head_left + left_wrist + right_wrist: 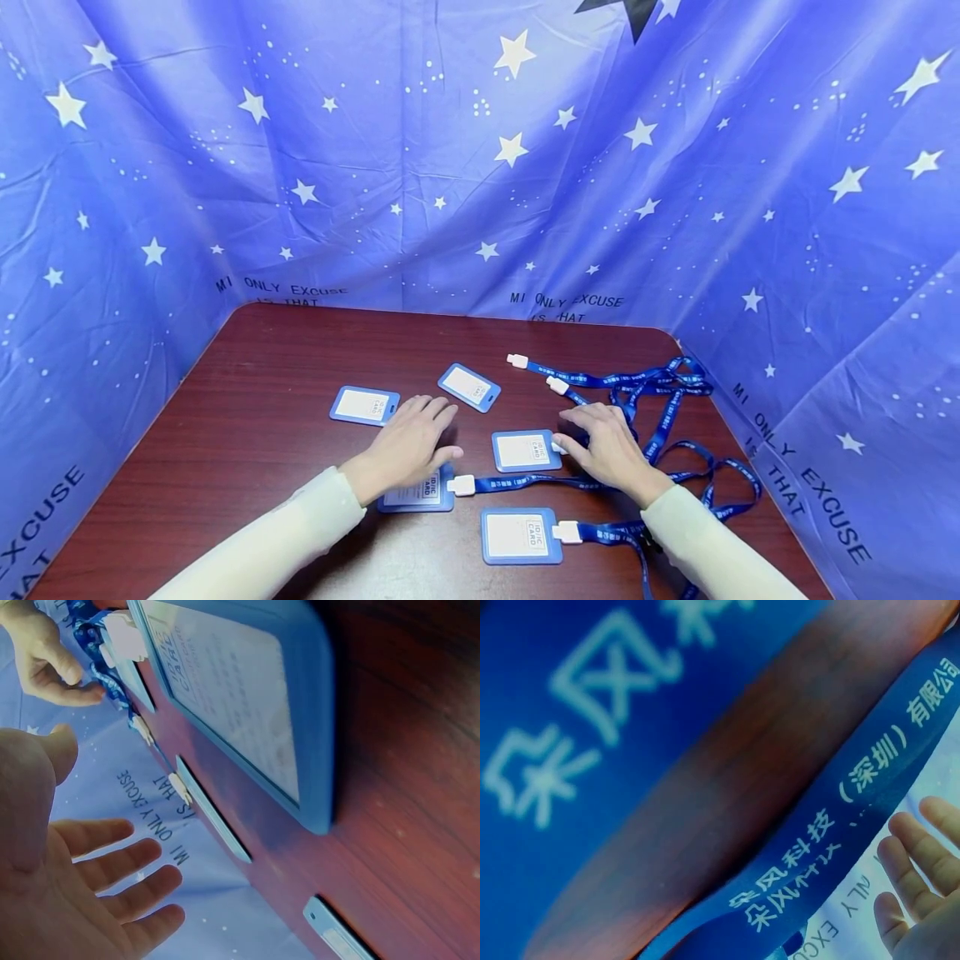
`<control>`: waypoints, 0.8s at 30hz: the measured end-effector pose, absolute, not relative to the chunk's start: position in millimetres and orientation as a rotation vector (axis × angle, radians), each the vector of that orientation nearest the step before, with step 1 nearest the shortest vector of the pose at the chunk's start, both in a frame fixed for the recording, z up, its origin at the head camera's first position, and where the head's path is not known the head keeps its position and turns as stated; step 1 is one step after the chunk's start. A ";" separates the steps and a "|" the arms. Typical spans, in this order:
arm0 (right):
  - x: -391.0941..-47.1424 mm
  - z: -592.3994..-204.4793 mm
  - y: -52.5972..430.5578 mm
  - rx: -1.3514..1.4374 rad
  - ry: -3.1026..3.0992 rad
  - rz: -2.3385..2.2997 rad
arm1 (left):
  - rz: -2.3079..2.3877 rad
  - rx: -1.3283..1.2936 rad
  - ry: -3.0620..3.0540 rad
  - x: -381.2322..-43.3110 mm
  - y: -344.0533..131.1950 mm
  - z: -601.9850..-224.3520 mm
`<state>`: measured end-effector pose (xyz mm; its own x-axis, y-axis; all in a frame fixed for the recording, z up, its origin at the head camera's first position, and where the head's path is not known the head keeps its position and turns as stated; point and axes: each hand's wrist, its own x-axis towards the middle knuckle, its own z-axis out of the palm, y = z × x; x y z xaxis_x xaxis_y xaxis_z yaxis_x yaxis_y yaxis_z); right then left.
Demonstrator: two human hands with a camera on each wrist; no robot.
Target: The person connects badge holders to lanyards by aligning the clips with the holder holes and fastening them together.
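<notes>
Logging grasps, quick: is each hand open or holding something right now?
Left hand: open, holding nothing, near a badge holder.
Right hand: open, holding nothing, near the blue lanyards.

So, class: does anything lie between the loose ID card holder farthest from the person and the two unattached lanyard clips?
Nothing visible does: in the head view, only bare tabletop separates the card holder from the white clips. The right hand is close to one clip but outside that gap.

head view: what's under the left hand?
A blue card holder, its lower part and right edge showing, a white clip at its right end. The left hand covers much of the holder's upper part, so that can't be seen in this view.
</notes>
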<state>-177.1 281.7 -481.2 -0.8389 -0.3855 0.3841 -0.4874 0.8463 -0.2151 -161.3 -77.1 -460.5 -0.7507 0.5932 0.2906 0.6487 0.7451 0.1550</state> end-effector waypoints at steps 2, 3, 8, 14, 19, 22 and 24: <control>-177.1 -481.4 281.7 0.652 -2.697 0.434 | -0.370 -0.980 -2.721 -160.9 -79.8 -460.8; -177.1 -481.2 281.7 0.648 -2.699 0.433 | -0.369 -0.979 -2.720 -160.8 -81.1 -460.9; -177.4 -480.6 281.7 0.633 -2.708 0.440 | -0.369 -0.969 -2.719 -159.6 -87.1 -461.8; -178.1 -480.4 282.1 0.637 -2.691 0.445 | -0.400 -0.956 -2.724 -157.8 -94.1 -462.1; -179.3 -481.5 281.2 0.651 -2.680 0.446 | -0.417 -0.925 -2.759 -155.5 -101.5 -461.9; -179.4 -481.6 281.1 0.651 -2.681 0.446 | -0.422 -0.913 -2.767 -154.8 -105.3 -462.3; -179.4 -481.3 281.2 0.651 -2.679 0.447 | -0.420 -0.908 -2.765 -154.6 -107.6 -462.9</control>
